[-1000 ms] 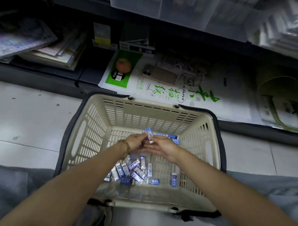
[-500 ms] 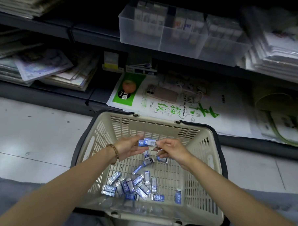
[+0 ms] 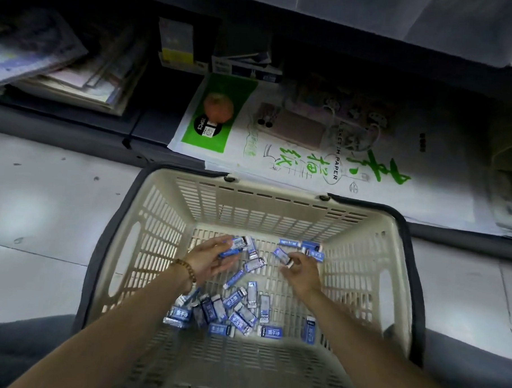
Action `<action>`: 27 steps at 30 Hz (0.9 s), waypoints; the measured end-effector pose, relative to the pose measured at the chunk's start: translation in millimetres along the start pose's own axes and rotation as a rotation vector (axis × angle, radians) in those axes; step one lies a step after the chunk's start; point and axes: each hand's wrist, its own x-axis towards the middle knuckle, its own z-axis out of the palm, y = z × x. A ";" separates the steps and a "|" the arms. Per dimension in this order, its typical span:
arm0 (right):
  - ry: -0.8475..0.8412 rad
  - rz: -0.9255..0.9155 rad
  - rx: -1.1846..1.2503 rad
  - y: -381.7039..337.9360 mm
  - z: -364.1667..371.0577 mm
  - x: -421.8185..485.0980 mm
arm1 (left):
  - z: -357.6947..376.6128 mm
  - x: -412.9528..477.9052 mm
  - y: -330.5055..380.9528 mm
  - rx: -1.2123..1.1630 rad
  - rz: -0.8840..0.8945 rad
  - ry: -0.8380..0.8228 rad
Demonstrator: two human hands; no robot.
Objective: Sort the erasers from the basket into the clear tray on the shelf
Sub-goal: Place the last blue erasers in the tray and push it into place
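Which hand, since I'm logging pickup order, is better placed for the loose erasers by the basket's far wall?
Right. The right hand lies just beside those loose erasers, pinching one eraser; the left hand is farther off, holding several erasers.

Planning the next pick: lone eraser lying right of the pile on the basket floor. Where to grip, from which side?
Pinch the lone eraser across its long edges, mid-length, from straight above. It lies flat, apart from the pile, so there is room either side; the basket walls likely block a sideways reach.
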 end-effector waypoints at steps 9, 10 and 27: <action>0.090 -0.026 -0.085 4.9 12.7 5.1 | 1.7 18.9 -8.1 0.019 -0.086 -0.026; 0.080 -0.044 -0.053 1.9 8.2 2.9 | 3.4 17.6 -7.2 0.022 -0.084 -0.025; -0.237 -0.562 0.445 -198.2 -189.6 -130.9 | 93.8 -163.7 133.8 0.241 0.407 -0.282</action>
